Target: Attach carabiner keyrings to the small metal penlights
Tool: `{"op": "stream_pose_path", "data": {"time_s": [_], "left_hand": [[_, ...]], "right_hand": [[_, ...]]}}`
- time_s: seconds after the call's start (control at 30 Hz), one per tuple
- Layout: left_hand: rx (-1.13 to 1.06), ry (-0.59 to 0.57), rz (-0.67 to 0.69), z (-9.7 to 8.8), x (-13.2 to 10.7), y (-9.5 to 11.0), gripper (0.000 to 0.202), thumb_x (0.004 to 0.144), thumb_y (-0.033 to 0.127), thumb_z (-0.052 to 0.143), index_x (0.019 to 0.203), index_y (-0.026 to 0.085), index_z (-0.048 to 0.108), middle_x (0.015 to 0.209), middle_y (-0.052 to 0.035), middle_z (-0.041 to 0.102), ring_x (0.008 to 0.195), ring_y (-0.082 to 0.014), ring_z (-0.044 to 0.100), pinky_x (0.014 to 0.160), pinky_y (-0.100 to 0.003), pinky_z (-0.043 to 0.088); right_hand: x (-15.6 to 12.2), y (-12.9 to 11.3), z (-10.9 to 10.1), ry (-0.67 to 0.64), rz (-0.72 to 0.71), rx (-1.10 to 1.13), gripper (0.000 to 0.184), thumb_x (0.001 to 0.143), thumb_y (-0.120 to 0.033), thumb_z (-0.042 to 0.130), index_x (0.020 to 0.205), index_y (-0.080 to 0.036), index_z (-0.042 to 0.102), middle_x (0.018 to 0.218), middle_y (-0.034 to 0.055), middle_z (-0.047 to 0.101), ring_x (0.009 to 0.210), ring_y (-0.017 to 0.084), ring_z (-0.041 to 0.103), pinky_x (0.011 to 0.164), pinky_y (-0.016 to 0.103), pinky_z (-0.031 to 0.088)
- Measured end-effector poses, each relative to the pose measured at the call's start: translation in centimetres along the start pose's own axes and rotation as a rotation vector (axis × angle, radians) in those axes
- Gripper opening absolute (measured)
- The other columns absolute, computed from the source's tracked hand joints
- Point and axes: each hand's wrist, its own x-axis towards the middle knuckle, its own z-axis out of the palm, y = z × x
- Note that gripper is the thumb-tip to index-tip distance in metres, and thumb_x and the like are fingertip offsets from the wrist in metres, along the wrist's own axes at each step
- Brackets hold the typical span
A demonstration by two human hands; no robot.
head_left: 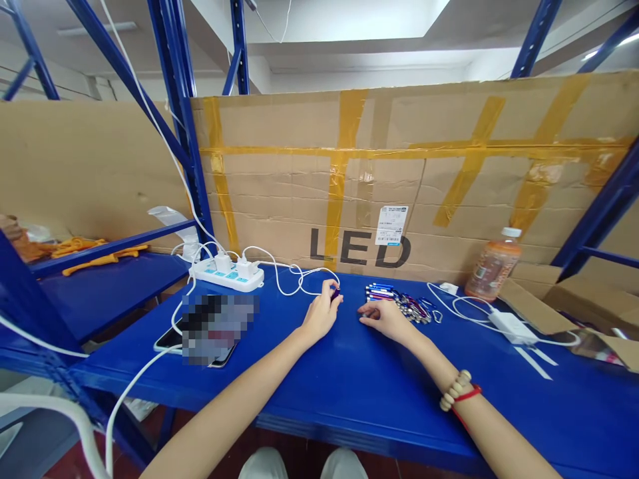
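My left hand is closed in a pinch above the blue tabletop. Between its fingertips shows a small dark purplish piece, mostly covered by the fingers. A thin white cable loops just behind that hand. My right hand rests at the near left side of a pile of small metallic tubes with clips and rings, coloured blue, red and silver. Its fingers are bent together close to the surface; what lies between them is too small to make out.
On the left are a white power strip with plugs and a phone, partly blurred. To the right stand a bottle, a white adapter with cable and an open cardboard box. A taped cardboard panel closes off the back.
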Motion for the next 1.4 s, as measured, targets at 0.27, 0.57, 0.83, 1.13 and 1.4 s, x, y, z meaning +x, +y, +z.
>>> {"op": "stream_pose_path", "data": {"time_s": [0.27,0.57,0.83,1.13,1.4], "left_hand": [[0.07,-0.026,0.11,0.0,0.2,0.2,0.018,0.084,0.027,0.037,0.095,0.021,0.049,0.097,-0.0041,0.058,0.091,-0.0164,0.055,0.081,-0.029,0.042],[0.049,-0.12,0.151,0.1,-0.3,1.4,0.023,0.086,0.025,0.031,0.098,0.021,0.05,0.096,-0.0021,0.058,0.086,-0.0146,0.055,0.078,-0.027,0.041],[0.113,-0.173,0.14,-0.1,-0.7,2.3,0.022,0.087,0.026,0.029,0.098,0.022,0.048,0.09,-0.0012,0.059,0.082,-0.0139,0.056,0.075,-0.025,0.042],[0.151,-0.152,0.165,0.0,-0.7,2.2,0.021,0.087,0.027,0.03,0.101,0.022,0.046,0.103,-0.0025,0.057,0.094,-0.0156,0.054,0.082,-0.029,0.041],[0.159,-0.164,0.122,-0.2,-0.7,2.5,0.023,0.088,0.032,0.026,0.097,0.022,0.044,0.097,-0.0012,0.056,0.09,-0.0152,0.054,0.076,-0.028,0.042]], "right_hand": [[-0.1,-1.7,-0.1,0.156,0.028,0.242,0.031,0.07,-0.042,0.054,0.078,-0.015,0.064,0.064,0.0045,0.064,0.053,0.014,0.058,0.05,0.025,0.048],[-0.1,-2.2,-0.5,0.197,0.128,0.699,0.042,0.061,-0.046,0.064,0.09,-0.015,0.064,0.082,0.0077,0.066,0.073,0.015,0.061,0.065,0.027,0.05],[-0.1,-2.3,-0.5,0.156,0.193,0.884,0.032,0.057,-0.034,0.071,0.084,-0.019,0.065,0.081,0.0037,0.067,0.076,0.014,0.062,0.067,0.023,0.049],[-0.3,-2.4,-0.3,0.221,0.194,0.782,0.031,0.057,-0.036,0.07,0.083,-0.019,0.068,0.09,0.005,0.065,0.083,0.016,0.058,0.069,0.027,0.049],[-0.2,-2.2,-0.5,0.19,0.183,0.732,0.031,0.058,-0.037,0.07,0.083,-0.019,0.068,0.083,0.0047,0.066,0.078,0.015,0.058,0.062,0.023,0.048]]}}
